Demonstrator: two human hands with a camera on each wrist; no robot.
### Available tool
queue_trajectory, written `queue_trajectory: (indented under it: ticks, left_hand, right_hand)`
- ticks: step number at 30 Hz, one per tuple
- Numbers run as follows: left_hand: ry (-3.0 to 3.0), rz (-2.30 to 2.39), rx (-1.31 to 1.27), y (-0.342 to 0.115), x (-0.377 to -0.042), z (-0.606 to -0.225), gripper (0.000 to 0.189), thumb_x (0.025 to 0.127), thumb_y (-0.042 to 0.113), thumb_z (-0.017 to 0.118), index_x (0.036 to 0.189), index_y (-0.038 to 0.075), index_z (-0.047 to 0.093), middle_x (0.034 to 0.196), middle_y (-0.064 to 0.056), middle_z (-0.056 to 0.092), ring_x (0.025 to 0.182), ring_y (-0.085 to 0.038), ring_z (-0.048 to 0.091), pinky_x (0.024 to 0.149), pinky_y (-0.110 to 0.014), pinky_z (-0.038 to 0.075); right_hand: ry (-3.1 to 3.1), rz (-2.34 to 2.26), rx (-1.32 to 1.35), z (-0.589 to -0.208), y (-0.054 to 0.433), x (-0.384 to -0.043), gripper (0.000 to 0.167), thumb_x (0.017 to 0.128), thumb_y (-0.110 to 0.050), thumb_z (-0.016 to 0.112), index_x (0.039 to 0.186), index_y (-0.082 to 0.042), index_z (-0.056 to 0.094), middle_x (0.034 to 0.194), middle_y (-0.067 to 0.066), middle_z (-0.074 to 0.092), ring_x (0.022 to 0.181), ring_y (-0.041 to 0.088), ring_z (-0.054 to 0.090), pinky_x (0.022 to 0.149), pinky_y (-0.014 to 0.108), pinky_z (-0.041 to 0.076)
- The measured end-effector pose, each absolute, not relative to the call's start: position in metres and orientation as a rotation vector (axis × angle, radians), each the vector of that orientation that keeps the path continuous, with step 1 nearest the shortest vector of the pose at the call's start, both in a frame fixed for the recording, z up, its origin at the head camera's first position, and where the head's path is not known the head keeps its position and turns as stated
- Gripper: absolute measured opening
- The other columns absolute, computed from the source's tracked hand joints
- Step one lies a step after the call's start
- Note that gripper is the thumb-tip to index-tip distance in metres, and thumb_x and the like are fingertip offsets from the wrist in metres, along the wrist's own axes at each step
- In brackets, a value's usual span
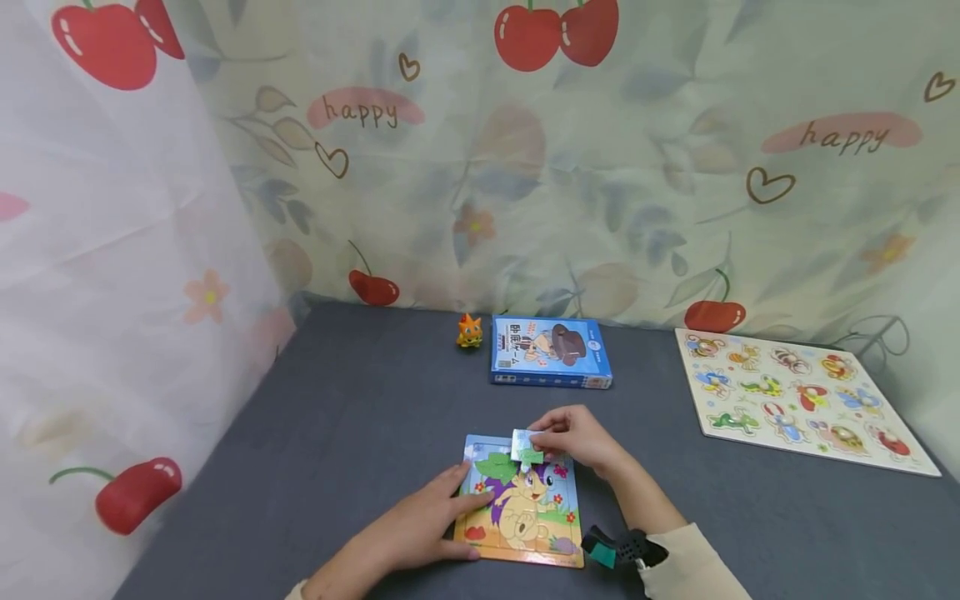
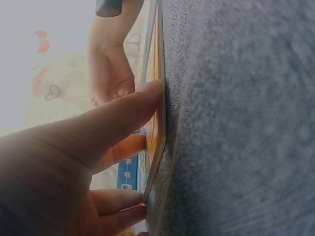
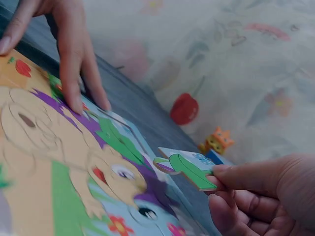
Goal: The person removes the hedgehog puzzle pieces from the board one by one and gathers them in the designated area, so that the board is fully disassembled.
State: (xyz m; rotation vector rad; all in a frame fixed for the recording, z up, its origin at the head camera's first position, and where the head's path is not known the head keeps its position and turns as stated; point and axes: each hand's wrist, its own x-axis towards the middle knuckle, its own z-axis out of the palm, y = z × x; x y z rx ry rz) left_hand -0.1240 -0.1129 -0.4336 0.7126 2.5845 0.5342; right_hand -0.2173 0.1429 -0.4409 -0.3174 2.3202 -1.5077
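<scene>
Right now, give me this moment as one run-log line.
left-hand grip: touching hedgehog jigsaw | right-hand grip: pinching leaf-patterned jigsaw piece | piece: raised, not seated | blue game box: beyond jigsaw

Two hands (image 1: 423, 518) (image 1: 581, 439) — one puzzle (image 1: 519, 527), one held piece (image 1: 528, 444) — one figurine (image 1: 469, 332), one box (image 1: 551, 350), one insect board (image 1: 798, 400).

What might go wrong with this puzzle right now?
The puzzle piece might slip, since the right hand pinches it only by one end, between thumb and fingers.

The puzzle board might slide if the left hand pushes unevenly: its thumb and fingertips touch the board near the edges.

The piece might not drop in neatly if turned wrongly; it has an irregular outline.
</scene>
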Motion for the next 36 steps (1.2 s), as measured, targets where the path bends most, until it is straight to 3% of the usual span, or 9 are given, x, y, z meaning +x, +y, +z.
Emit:
queue_trajectory:
  ticks: [9,22,36]
  left_hand:
    - [2.554,0.553,0.703,-0.115,-0.124,-0.433,0.067,0.077,0.054,0.068,0.137,0.039,0.042,0.154,-0.011,0.023,0.137,-0.038,0.031,0.107,-0.054,0.031]
    - [2.55,0.568,0.712,-0.116,-0.124,-0.433,0.067,0.078,0.052,0.068,0.138,0.037,0.043,0.154,-0.012,0.023,0.137,-0.034,0.031,0.11,-0.053,0.027]
    - [2.538,0.598,0.683,-0.115,-0.124,-0.432,0.066,0.078,0.051,0.068,0.138,0.038,0.043,0.155,-0.01,0.021,0.137,-0.037,0.029,0.108,-0.055,0.028]
  right_hand:
    - [2.403,-1.521,-0.195,-0.444,0.178,-0.219,0.028,0.087,-0.02,0.065,0.104,0.002,0.068,0.079,0.005,0.068,0.066,0.014,0.058,0.064,0.026,0.053]
    - [2.399,-1.5,-0.051,-0.442,0.225,-0.216,0.036,0.089,-0.022,0.063,0.112,0.005,0.064,0.082,0.002,0.066,0.071,0.012,0.058,0.063,0.025,0.052]
    - [2.364,-1.455,-0.026,-0.448,0.244,-0.211,0.035,0.089,-0.022,0.064,0.109,0.006,0.062,0.077,0.0,0.065,0.061,0.01,0.052,0.056,0.021,0.049]
